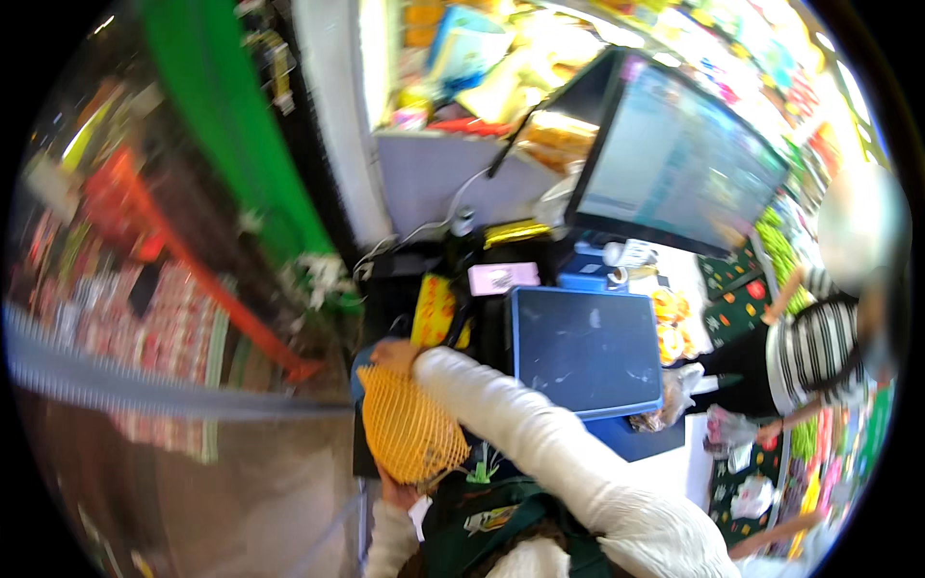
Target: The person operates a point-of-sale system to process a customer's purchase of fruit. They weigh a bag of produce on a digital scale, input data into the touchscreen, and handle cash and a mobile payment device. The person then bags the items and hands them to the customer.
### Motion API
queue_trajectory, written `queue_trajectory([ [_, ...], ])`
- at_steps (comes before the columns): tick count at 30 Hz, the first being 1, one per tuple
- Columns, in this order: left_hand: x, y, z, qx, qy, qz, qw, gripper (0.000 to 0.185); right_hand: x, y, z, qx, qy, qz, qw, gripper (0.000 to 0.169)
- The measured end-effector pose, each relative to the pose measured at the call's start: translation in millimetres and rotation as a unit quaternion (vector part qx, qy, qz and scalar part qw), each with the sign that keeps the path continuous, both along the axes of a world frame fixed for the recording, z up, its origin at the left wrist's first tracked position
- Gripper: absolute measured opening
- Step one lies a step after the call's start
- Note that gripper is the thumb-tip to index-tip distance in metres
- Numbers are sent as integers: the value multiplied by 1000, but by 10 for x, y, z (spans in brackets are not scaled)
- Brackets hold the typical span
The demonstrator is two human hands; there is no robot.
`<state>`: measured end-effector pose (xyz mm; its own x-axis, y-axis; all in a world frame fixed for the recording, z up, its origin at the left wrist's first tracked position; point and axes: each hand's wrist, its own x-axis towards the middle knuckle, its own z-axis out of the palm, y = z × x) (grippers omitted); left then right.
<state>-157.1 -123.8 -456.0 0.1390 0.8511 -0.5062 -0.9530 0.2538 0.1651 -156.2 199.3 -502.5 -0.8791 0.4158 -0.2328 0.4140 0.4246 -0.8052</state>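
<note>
A bulky item in yellow mesh netting [412,426] is held between both hands at the counter's left end; what the netting contains is hidden. From above, my right hand [394,355] grips its upper end, the white-sleeved arm reaching across my body. My left hand [397,493] holds the lower end from below, its fingers partly hidden behind the netting. Just beyond my right hand lies a yellow packet with red print [431,311]. To the right sits a dark flat scale platter [589,350] with a blue rim.
A large monitor [679,159] stands behind the platter. A pink card [504,278] and a dark bottle [460,235] are near it. Orange-and-white items [670,325] and a plastic bag [676,394] lie at the right. A person in a striped top [813,354] stands across the counter holding a bag.
</note>
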Motion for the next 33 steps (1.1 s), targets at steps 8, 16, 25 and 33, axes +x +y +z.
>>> queue_trajectory([
  [8, 46, 350, 503, -69, 18, 121, 990, 72, -308, -320, 928, -59, -271, 29, 960, 73],
  [16, -465, 133, 246, -97, 207, 89, 969, 67, 348, -494, 1573, -86, -85, -141, 983, 59],
  [25, -531, 1152, 1326, 33, 467, -120, 876, 52, 2303, -556, 2677, -89, 156, -439, 880, 41],
  [33, 728, 2637, 1713, 181, 712, -227, 639, 66, 3945, -258, 2342, -168, 374, -569, 713, 27],
])
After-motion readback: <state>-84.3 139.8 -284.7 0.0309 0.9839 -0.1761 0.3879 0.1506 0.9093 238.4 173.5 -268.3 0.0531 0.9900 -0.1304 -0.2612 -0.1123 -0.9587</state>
